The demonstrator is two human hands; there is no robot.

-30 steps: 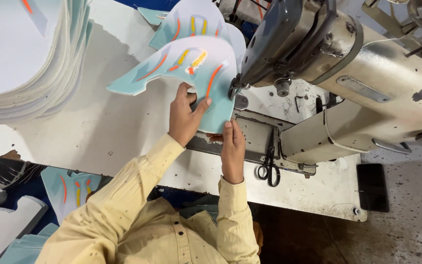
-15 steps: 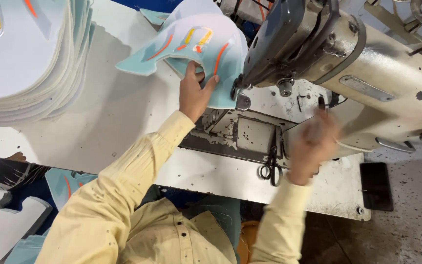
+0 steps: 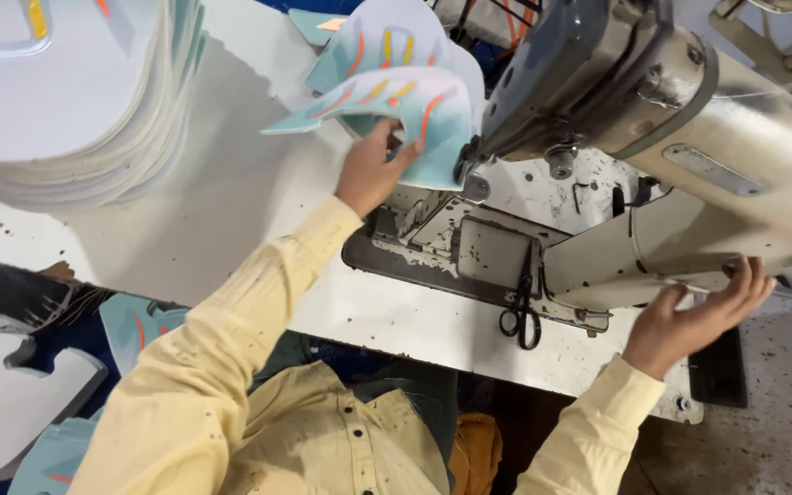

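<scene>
The left hand (image 3: 373, 174) grips a curved light-blue panel (image 3: 396, 110) with orange and yellow stripes, fingers closed on its lower edge, holding it lifted against the needle end of the sewing machine (image 3: 653, 119) near the far edge of the white table (image 3: 231, 211). The right hand (image 3: 694, 316) lies open, fingers spread, on the machine's arm at the table's right end, gripping nothing. 1 stack of similar panels (image 3: 75, 101) fills the far left corner. Black scissors (image 3: 520, 321) hang at the near edge. Stitching does not look underway; the panel is raised off the bed.
</scene>
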